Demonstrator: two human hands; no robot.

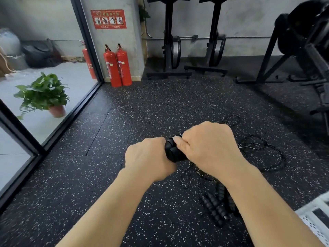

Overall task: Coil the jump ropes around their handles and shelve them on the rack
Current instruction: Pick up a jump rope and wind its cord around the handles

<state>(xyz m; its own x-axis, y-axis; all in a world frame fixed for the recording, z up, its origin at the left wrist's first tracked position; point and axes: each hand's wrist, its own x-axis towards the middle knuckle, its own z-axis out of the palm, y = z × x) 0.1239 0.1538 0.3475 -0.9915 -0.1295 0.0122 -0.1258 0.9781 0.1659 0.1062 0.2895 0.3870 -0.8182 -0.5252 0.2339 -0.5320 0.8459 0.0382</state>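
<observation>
Although the left hand [149, 157] grips the handles [173, 152] and the right hand [210, 147] pinches their end, I judge the task barely begun: rope [263, 150] lies loose on the floor [124, 113], spare handles [215, 205] beside it, nothing seen shelved on the rack [309, 216].

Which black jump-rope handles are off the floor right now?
The black ridged foam handles gripped by the left hand and right hand; the other handles lie on the speckled rubber floor.

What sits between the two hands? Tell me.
In the head view, the black jump rope handles bridge the gap, gripped by the left hand and the right hand.
</observation>
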